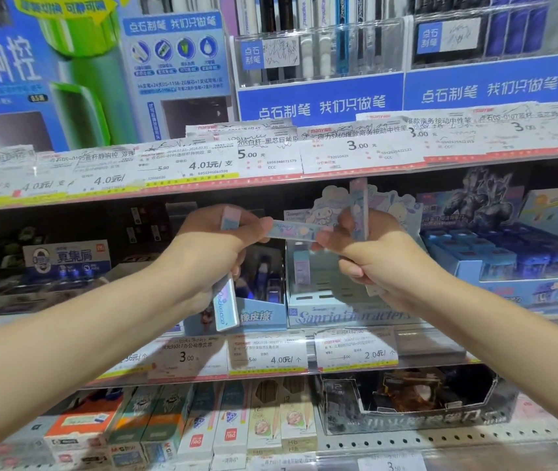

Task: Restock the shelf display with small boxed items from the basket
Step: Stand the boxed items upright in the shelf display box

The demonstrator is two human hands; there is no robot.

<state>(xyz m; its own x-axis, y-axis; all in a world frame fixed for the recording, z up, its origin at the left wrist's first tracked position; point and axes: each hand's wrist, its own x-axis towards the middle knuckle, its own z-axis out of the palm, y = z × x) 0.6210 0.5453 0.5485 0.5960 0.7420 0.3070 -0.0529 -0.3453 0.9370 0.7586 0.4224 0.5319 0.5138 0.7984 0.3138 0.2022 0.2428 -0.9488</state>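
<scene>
Between both hands [218,243], slim pastel box [296,230]

Middle shelf [423,345], pastel display box [349,314], blue eraser tray [525,266], price tags [355,351]

view: head, single wide-angle | position: worn on the person's head, close to the shelf [270,185] | facing: forward and slightly down | framing: both forearms reach in from the lower corners | overlap: none, single view
</scene>
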